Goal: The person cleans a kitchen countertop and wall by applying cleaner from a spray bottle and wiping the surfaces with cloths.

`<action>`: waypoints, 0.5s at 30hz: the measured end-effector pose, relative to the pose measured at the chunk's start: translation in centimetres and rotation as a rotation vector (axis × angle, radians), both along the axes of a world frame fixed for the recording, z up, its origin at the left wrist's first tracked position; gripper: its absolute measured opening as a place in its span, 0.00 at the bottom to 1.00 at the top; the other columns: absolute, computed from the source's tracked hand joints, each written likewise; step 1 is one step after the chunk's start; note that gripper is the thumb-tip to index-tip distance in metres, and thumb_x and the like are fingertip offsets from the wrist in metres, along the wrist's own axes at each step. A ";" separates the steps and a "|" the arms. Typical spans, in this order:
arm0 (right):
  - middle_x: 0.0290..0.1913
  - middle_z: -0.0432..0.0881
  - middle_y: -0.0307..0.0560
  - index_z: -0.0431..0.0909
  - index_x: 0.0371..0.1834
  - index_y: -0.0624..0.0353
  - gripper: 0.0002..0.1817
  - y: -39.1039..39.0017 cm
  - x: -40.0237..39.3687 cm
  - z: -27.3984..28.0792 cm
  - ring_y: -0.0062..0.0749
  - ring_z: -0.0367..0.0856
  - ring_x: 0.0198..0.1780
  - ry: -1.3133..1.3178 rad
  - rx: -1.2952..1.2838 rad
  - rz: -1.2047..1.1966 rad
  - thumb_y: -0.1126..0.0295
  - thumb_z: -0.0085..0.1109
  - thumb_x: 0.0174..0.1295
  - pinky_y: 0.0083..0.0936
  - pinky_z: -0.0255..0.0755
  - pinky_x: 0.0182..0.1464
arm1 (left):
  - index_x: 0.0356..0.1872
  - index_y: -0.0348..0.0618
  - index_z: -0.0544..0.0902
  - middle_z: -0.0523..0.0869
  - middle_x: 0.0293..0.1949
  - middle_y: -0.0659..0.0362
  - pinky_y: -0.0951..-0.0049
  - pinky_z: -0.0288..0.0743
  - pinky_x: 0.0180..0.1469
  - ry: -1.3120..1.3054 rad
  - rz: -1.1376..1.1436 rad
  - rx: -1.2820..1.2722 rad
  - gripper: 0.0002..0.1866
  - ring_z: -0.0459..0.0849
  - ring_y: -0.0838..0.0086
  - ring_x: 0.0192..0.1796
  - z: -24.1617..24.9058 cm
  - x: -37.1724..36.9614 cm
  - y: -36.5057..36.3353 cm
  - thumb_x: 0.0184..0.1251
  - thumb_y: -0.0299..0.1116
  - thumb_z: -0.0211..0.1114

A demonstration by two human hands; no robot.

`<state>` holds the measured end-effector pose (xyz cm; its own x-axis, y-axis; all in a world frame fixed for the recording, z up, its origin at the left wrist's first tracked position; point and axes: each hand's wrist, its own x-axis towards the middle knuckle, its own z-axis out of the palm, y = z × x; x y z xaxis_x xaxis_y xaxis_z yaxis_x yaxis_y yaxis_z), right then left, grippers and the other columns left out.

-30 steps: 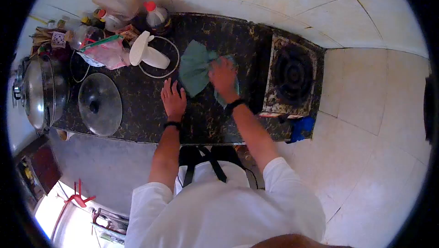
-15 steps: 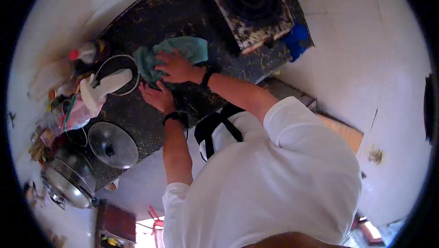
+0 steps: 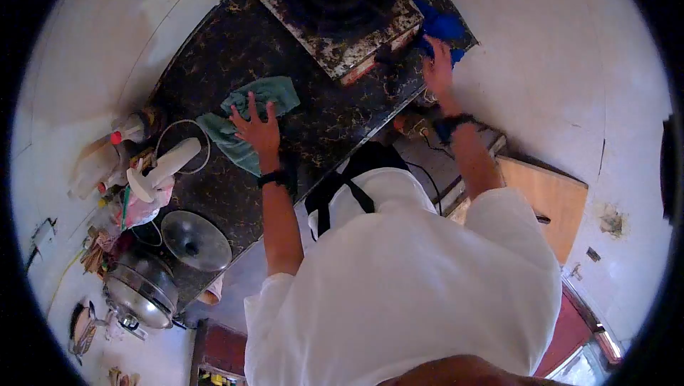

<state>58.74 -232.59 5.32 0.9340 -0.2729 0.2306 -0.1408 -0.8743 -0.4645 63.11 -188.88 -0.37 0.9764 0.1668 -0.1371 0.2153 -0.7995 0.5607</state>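
My left hand [image 3: 261,133] lies with fingers spread on a crumpled green cloth [image 3: 279,92], which rests on the dark, gold-veined countertop [image 3: 313,126]. Over at the counter's right end, my right hand [image 3: 440,72] is stretched out, palm down, with its fingers apart. Its fingertips are right at a bunched blue cloth or bag [image 3: 442,24] beside the stove. The stove [image 3: 342,23], with a round burner and a rusty, stained top, stands between and beyond the two hands.
A metal lid [image 3: 196,241] and a steel pot [image 3: 139,290] sit at the counter's left end. Near them are a white handheld appliance [image 3: 167,169] and a red-capped bottle [image 3: 135,128]. A wooden cabinet door [image 3: 545,201] hangs open below on the right.
My right hand has left the green cloth and moved right to the blue material. My left hand has moved onto the green cloth. The view has shifted.
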 end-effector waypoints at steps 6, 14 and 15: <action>0.63 0.68 0.57 0.64 0.70 0.38 0.36 -8.6 1.6 -5.6 0.56 0.74 0.56 0.287 -0.292 0.045 0.75 0.59 0.55 0.48 0.71 0.59 | 0.63 0.59 0.76 0.60 0.72 0.46 0.31 0.59 0.62 -0.097 -0.091 0.280 0.27 0.57 0.43 0.73 -1.9 -2.3 1.9 0.62 0.47 0.68; 0.49 0.78 0.54 0.76 0.58 0.50 0.22 -12.1 -0.9 -11.2 0.49 0.81 0.41 0.278 -0.089 -0.144 0.69 0.59 0.58 0.42 0.77 0.48 | 0.39 0.38 0.84 0.71 0.62 0.44 0.46 0.73 0.53 -0.027 0.049 0.401 0.19 0.72 0.47 0.61 -1.7 -11.5 8.3 0.63 0.46 0.66; 0.47 0.79 0.51 0.77 0.52 0.54 0.17 -12.3 -1.6 -10.7 0.44 0.80 0.40 0.172 0.343 -0.354 0.69 0.58 0.58 0.38 0.77 0.46 | 0.39 0.38 0.84 0.71 0.62 0.44 0.46 0.73 0.53 -0.027 0.051 0.401 0.19 0.72 0.47 0.61 -1.1 -12.1 8.5 0.63 0.46 0.66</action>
<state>57.10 -244.86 -5.34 0.7871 -0.6121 -0.0761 -0.5001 -0.5610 -0.6597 50.97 -180.37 -1.44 0.9680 0.2497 -0.0258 0.2494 -0.9448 0.2123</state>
